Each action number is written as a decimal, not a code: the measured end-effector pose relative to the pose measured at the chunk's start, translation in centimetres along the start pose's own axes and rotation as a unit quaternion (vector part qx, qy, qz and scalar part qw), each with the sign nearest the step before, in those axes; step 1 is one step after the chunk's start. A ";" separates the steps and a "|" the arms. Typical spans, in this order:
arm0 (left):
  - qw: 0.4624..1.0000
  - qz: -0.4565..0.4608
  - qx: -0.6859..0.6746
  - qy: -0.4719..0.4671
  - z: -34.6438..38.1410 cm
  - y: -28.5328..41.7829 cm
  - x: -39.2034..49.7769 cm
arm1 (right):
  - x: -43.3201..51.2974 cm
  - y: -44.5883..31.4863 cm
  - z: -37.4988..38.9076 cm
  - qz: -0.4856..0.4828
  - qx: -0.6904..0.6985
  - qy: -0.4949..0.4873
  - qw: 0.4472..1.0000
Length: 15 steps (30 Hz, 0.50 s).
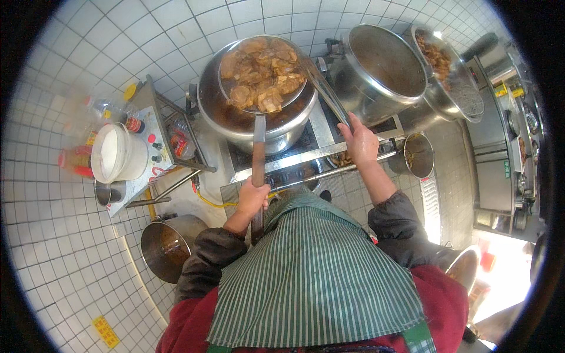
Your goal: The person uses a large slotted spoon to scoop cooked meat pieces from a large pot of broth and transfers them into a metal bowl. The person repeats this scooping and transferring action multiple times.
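My left hand (253, 197) grips the wooden handle (259, 164) of a large, round metal skimmer. Piled in its bowl are browned chunks of meat (264, 73), some with bone showing. The skimmer is above a wide steel stockpot (282, 140) of dark brown liquid on the stove. My right hand (363, 141) is closed around the end of long metal tongs (327, 98). Their far ends reach the right rim of the skimmer, beside the meat; whether the tips touch a piece cannot be seen clearly.
Right of the stockpot stands another tall pot (384, 61) of brownish liquid. Beyond it, a perforated pan (468, 99) holds meat pieces. A side table at left carries a white bucket (140, 154) and bottles. Floor pots stand at lower left (152, 247) and right (397, 161).
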<state>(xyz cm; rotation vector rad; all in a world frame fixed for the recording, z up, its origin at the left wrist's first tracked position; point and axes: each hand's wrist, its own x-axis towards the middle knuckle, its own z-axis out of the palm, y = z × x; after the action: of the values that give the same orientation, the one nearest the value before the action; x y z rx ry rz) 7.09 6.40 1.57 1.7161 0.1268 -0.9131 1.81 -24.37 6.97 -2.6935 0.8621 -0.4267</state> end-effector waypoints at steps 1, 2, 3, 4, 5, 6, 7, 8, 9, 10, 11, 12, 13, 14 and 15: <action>1.000 -0.001 -0.002 0.001 0.0 0.0 0.0 | 0.1 0.0 0.1 -0.008 0.000 0.005 1.000; 1.000 -0.005 -0.006 0.002 0.0 0.1 0.0 | 0.3 0.0 0.1 -0.015 -0.001 0.009 1.000; 1.000 0.001 -0.003 0.004 0.0 0.1 0.1 | 0.5 -0.1 0.2 -0.021 -0.004 0.012 1.000; 1.000 0.004 -0.002 0.006 0.1 0.1 0.1 | 0.8 -0.1 0.3 -0.032 -0.015 0.018 0.999; 1.000 0.002 -0.003 0.011 0.1 0.1 0.2 | 1.2 -0.3 0.4 -0.041 -0.028 0.022 0.999; 1.000 0.010 0.003 0.013 0.1 0.1 0.2 | 1.5 -0.3 0.4 -0.051 -0.040 0.026 0.998; 1.000 0.012 0.008 0.017 0.1 0.1 0.2 | 1.9 -0.4 0.4 -0.045 -0.042 0.022 0.998; 1.000 0.008 0.008 0.021 0.1 0.1 0.2 | 2.1 -0.4 0.4 -0.039 -0.044 0.018 0.998; 0.999 0.018 0.015 0.021 0.1 0.2 0.1 | 2.3 -0.4 0.4 -0.038 -0.045 0.019 0.998; 0.999 0.020 0.018 0.021 0.1 0.2 0.1 | 2.4 -0.3 0.4 -0.026 -0.039 0.006 0.999; 0.999 0.021 0.021 0.020 0.1 0.2 0.0 | 2.5 -0.3 0.4 -0.019 -0.032 -0.002 0.999; 0.999 0.022 0.019 0.021 0.1 0.3 0.0 | 2.5 -0.2 0.4 -0.013 -0.026 -0.005 1.000; 0.999 0.024 0.017 0.023 0.2 0.3 0.0 | 2.5 -0.1 0.4 -0.004 -0.022 -0.015 1.000; 0.999 0.023 0.013 0.026 0.2 0.3 -0.1 | 2.4 0.0 0.4 0.003 -0.019 -0.019 1.000; 0.999 0.022 0.010 0.024 0.2 0.3 -0.1 | 2.3 0.2 0.5 0.012 -0.012 -0.024 1.000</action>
<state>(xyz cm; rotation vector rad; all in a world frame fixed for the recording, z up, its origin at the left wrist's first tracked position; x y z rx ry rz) 7.10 6.18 1.87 1.7537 0.1118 -0.8430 3.70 -25.79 6.92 -2.7006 0.8914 -0.3478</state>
